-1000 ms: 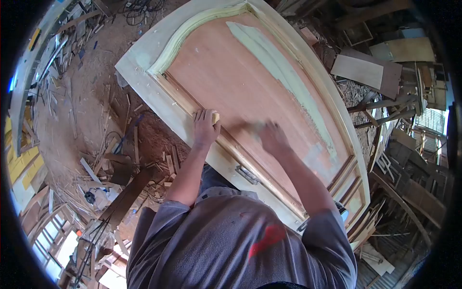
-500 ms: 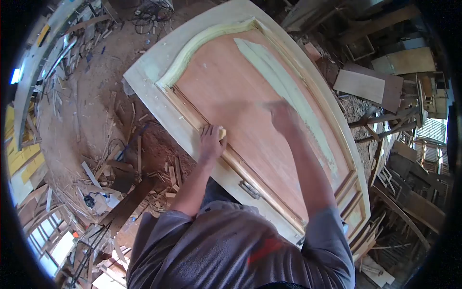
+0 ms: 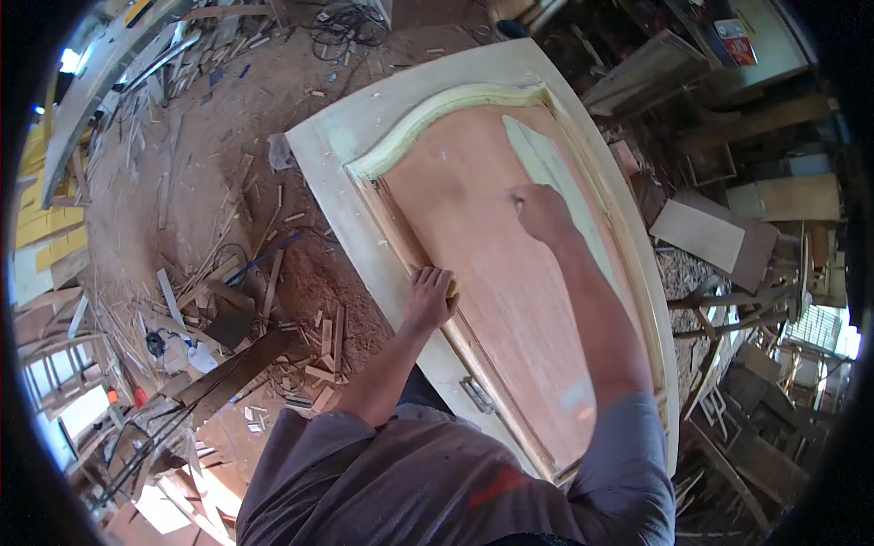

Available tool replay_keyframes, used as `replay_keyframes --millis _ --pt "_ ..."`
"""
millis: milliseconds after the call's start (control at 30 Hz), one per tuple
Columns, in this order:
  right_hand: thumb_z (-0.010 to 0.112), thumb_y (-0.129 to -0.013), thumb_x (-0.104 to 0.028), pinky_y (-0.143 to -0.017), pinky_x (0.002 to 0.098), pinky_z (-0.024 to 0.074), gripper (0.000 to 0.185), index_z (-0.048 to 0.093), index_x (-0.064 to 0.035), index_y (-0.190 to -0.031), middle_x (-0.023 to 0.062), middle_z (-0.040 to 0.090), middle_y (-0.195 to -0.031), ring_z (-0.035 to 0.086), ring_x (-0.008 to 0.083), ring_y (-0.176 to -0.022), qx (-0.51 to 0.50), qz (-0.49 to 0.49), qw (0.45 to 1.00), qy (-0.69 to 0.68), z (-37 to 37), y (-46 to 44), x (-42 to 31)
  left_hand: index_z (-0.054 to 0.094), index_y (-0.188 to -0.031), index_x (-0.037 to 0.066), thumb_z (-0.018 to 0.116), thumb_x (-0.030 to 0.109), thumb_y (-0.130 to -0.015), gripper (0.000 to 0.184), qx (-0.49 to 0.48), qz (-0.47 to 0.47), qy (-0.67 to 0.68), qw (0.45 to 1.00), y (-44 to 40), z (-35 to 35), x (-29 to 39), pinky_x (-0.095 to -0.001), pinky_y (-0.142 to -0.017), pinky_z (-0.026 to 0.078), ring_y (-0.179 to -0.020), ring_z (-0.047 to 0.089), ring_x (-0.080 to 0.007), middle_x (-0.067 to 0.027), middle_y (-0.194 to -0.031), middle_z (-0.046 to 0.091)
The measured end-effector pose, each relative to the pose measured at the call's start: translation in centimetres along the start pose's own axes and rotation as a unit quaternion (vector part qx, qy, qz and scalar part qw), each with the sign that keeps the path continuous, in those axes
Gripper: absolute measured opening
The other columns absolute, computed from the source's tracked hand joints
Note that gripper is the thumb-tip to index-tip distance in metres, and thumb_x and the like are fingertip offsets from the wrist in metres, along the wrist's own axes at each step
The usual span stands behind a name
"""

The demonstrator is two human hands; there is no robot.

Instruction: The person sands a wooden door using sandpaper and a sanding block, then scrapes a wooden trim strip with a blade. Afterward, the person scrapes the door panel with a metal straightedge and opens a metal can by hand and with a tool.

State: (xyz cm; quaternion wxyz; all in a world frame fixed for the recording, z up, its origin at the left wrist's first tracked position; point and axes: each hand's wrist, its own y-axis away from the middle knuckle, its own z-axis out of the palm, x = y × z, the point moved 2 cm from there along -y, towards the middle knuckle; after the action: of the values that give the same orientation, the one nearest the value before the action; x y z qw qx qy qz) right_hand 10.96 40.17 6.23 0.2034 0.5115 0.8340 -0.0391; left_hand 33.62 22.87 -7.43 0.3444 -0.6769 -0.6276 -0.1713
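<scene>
My left hand [image 3: 430,297] rests on the near moulding of a wooden door [image 3: 339,218]. Its fingers are curled around a small yellow block [image 3: 453,288], most of which the hand hides. Over the reddish inner panel [image 3: 487,273], my right hand [image 3: 544,215] is closed, with thumb and fingers pressed together. Whatever it may hold is too small or hidden to name. Beyond that hand, a pale greenish patch of filler [image 3: 537,150] runs along the panel's far side. A metal lock plate [image 3: 475,395] sits in the door's near edge part.
Wood scraps [image 3: 332,341] and shavings litter the dirt floor on the left. Tangled cables [image 3: 346,27] lie at the top. Boards [image 3: 701,235] and planks stand close along the door's right side. A dark beam [image 3: 232,369] lies at lower left.
The view has shifted, so the door and both hands appear lower and the door further right. My right hand was smeared by motion and is now sharper. My left hand keeps its grip.
</scene>
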Motion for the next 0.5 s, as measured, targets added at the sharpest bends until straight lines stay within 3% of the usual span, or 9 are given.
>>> replay_keyframes --millis 100,133,233,333,433,500 --pt "0.064 -0.093 -0.013 -0.091 0.0495 0.0592 0.023 0.081 -0.0117 -0.108 0.0209 0.077 -0.108 0.074 0.0405 -0.099 0.087 0.129 0.985 0.076 8.6 -3.0 2.8 0.062 -0.112 0.006 0.078 0.017 -0.08 0.038 -0.018 -0.01 -0.003 1.0 0.3 0.0 0.2 -0.0516 -0.102 0.046 -0.105 0.062 -0.0365 -0.014 -0.105 0.066" --pt "0.065 -0.094 -0.016 -0.089 0.051 0.0594 0.023 0.081 -0.0141 -0.109 0.0228 0.077 -0.106 0.074 0.0416 -0.099 -0.046 0.105 0.979 0.167 11.9 -3.4 1.9 0.062 -0.112 0.006 0.078 0.018 -0.08 0.038 -0.025 -0.013 -0.003 1.0 0.2 -0.2 0.3 -0.0516 -0.102 0.046 -0.105 0.062 -0.0364 -0.0141 -0.105 0.066" --pt "0.065 -0.094 -0.016 -0.086 0.0518 0.0599 0.021 0.081 -0.0119 -0.106 0.0216 0.078 -0.1 0.075 0.0417 -0.096 -0.223 -0.142 0.964 0.026 9.2 -3.3 -5.9 0.062 -0.113 0.007 0.078 0.019 -0.08 0.038 -0.019 -0.007 -0.01 1.0 0.1 0.1 -0.1 -0.0519 -0.102 0.045 -0.106 0.062 -0.0365 -0.0147 -0.106 0.066" --pt "0.064 -0.094 -0.016 -0.087 0.0508 0.0597 0.02 0.08 -0.0065 -0.101 0.0201 0.079 -0.101 0.075 0.0418 -0.096 -0.054 -0.046 0.997 -0.02 3.8 -7.1 -8.8 0.062 -0.112 0.007 0.077 0.02 -0.081 0.037 -0.017 -0.012 -0.01 1.0 0.0 0.4 -0.1 -0.0523 -0.102 0.045 -0.106 0.063 -0.0366 -0.0148 -0.106 0.067" --pt "0.063 -0.093 -0.014 -0.091 0.0504 0.059 0.022 0.079 -0.0004 -0.1 0.02 0.079 -0.102 0.075 0.0437 -0.098 0.218 -0.034 0.973 0.063 5.1 -11.7 -6.9 0.062 -0.11 0.008 0.077 0.021 -0.081 0.035 -0.026 -0.016 -0.023 0.999 0.2 0.0 0.1 -0.0526 -0.103 0.045 -0.106 0.064 -0.0359 -0.0138 -0.105 0.068" --pt "0.063 -0.091 -0.013 -0.092 0.0504 0.0586 0.023 0.078 0.0001 -0.103 0.0205 0.078 -0.104 0.074 0.043 -0.1 0.089 0.033 0.993 0.071 9.4 -14.1 -6.6 0.063 -0.109 0.009 0.076 0.021 -0.082 0.033 -0.022 -0.01 -0.027 0.999 0.1 0.0 0.2 -0.0528 -0.103 0.045 -0.105 0.064 -0.0352 -0.013 -0.104 0.068"
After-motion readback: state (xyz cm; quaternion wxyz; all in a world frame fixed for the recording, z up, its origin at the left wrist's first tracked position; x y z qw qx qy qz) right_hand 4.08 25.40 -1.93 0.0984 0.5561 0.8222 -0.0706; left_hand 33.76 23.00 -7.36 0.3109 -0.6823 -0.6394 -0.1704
